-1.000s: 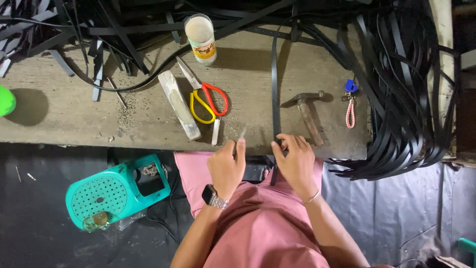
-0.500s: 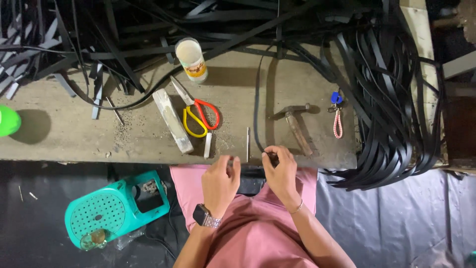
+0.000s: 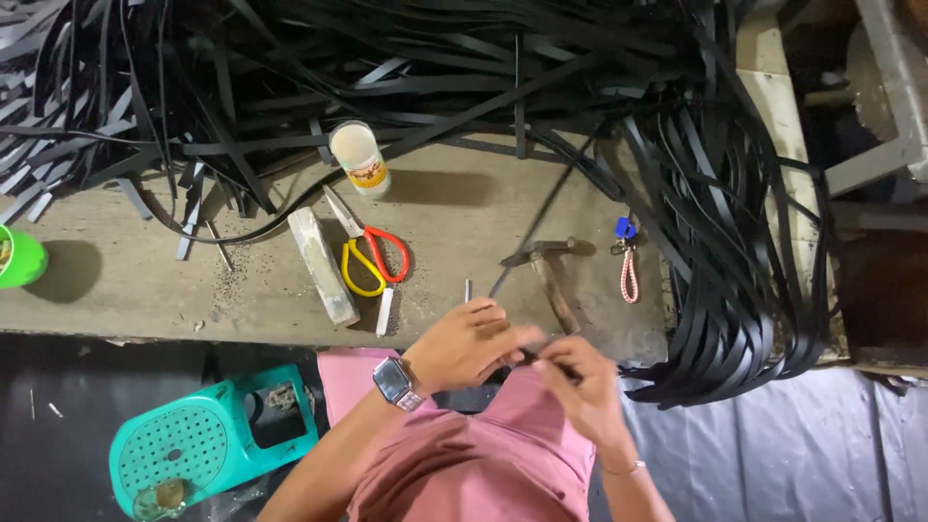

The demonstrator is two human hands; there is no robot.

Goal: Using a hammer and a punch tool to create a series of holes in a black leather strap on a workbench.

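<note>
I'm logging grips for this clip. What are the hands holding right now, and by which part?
Both the left hand and right hand pinch the near end of a black strap at the bench edge.

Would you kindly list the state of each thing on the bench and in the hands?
Left hand: pinching the black strip.
Right hand: pinching the same strip.
Scissors: closed, lying flat.
Hammer: lying idle.
Bottle: upright.
Teal stool: on the floor.
</note>
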